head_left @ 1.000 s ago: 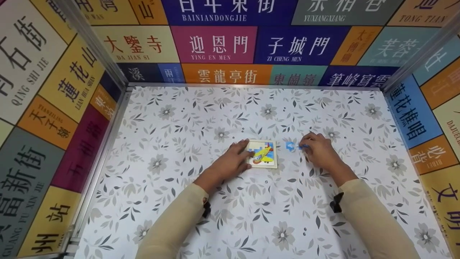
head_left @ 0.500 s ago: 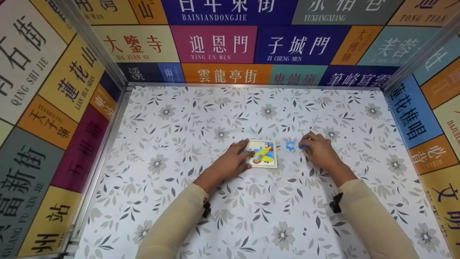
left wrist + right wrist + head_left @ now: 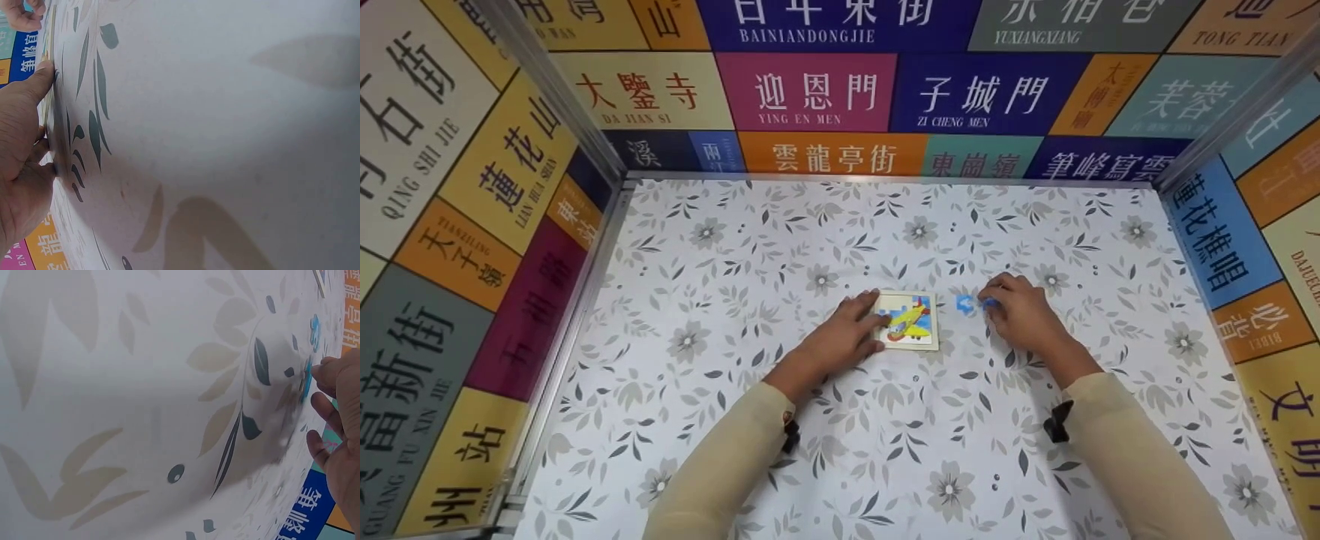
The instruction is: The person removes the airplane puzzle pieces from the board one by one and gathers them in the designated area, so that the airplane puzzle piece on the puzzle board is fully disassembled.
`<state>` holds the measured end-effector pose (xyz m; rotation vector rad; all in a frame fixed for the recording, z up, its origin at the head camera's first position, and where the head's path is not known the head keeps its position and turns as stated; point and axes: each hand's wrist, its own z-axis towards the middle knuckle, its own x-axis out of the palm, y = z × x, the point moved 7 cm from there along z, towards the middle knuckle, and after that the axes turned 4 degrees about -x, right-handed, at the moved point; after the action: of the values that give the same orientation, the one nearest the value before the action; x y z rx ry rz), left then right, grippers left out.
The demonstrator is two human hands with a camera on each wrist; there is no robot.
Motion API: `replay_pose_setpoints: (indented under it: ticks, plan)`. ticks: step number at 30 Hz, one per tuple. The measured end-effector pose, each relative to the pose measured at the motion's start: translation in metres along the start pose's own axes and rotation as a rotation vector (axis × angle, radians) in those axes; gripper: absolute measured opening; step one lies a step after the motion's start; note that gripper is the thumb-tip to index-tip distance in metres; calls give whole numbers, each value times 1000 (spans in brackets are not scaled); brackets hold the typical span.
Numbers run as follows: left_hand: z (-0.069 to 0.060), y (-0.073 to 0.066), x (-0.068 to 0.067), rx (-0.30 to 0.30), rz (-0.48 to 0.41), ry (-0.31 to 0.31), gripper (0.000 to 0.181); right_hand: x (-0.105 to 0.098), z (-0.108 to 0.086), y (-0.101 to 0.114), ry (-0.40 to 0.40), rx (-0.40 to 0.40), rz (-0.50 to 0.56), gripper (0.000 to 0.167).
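A small square jigsaw puzzle (image 3: 916, 328) in a light wooden frame lies flat, showing a yellow plane on blue; a pale bare patch shows at its upper left. My left hand (image 3: 844, 337) rests at its left side, fingers spread along the edge with one fingertip over the picture. To the right, my right hand (image 3: 1024, 315) pinches a blue puzzle piece (image 3: 307, 378) between thumb and fingertips, at or just above the table. Another light-blue piece (image 3: 964, 303) lies between the frame and that hand. The fingers cover part of the held piece.
A white cloth with grey flowers and leaves covers the table (image 3: 840, 450). Upright panels with coloured street-name signs (image 3: 810, 94) enclose the back and both sides. Dark straps or clips (image 3: 1057, 422) sit at both sleeve cuffs.
My right hand has shifted very slightly left with the blue puzzle piece, closer to the loose piece. The left hand and the framed puzzle have stayed in place.
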<state>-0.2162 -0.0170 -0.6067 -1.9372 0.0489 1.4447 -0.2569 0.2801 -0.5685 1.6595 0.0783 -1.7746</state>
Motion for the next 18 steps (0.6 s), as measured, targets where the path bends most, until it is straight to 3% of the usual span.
replay_pose_setpoints:
  ticks: [4,18]
  plan:
    - [0,1,1,-3,0,4,54,3,6,8,-4,-19,-9,22]
    - [0,0,-1,-3,-14,-1,54,23,31,35,100,9,-24,31]
